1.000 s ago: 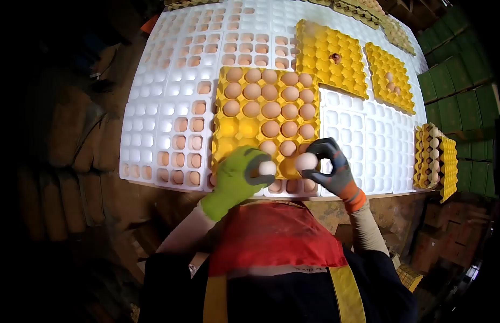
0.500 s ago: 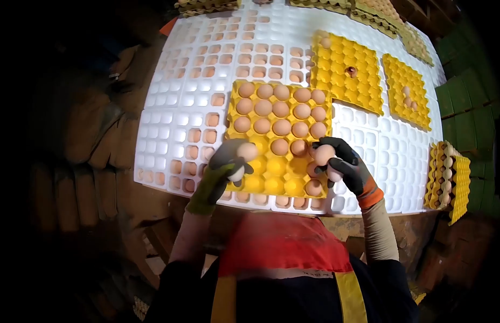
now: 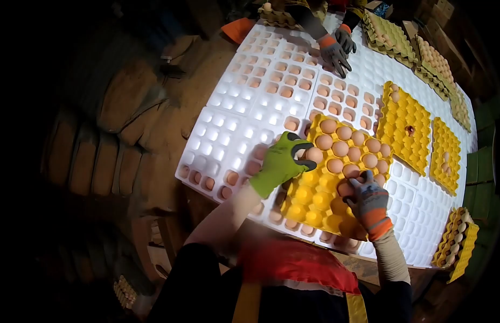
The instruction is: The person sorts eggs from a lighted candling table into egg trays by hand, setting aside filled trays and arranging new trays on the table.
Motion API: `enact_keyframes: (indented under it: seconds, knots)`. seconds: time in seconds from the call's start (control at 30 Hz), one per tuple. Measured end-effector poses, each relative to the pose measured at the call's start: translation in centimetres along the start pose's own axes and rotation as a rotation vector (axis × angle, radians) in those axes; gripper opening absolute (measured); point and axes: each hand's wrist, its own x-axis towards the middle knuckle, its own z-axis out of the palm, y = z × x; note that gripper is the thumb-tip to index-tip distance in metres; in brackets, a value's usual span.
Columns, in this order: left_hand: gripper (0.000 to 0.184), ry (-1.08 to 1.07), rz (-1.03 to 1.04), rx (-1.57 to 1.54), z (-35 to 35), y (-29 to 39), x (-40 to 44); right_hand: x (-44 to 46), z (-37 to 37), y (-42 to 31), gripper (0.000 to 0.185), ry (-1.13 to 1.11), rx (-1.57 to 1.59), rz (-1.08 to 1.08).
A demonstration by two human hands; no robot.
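Note:
A yellow egg tray (image 3: 321,200) lies on white moulded trays; brown eggs (image 3: 340,148) fill its far part, while several of its near cups hold nothing. My left hand (image 3: 285,161), in a green glove with dark fingertips, is at the tray's left edge. Its fingers curl round a brown egg (image 3: 314,155), with part of another pale egg showing between them. On the near right side, my right hand (image 3: 369,198), in a grey glove with an orange cuff, closes its fingers on a brown egg (image 3: 345,188). Its palm is hidden.
White moulded trays (image 3: 228,129) cover the table, many pockets holding eggs. Two yellow trays (image 3: 407,110) (image 3: 445,145) lie to the right, the nearer one with a broken egg (image 3: 410,130). Stacked trays (image 3: 453,237) stand at the right corner. A co-worker's gloved hands (image 3: 335,54) are across the table.
The view has turned, shifting the table right and down. My left hand has moved to the tray's left side, and my right hand has lowered onto it. A co-worker's hands have come into view.

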Motion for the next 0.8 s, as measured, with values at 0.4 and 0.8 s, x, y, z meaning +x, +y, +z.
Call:
enact_keyframes:
  seconds: [0.4, 0.8]
  knots:
    - [0.044, 0.249, -0.187, 0.436, -11.2, -21.8, 12.7, 21.1, -1.2, -11.0, 0.042, 0.014, 0.364, 0.025]
    - [0.034, 0.027, 0.207, 0.105, -4.3, -21.6, 15.5, 32.9, 10.1, -8.7, 0.043, 0.23, 0.442, 0.386]
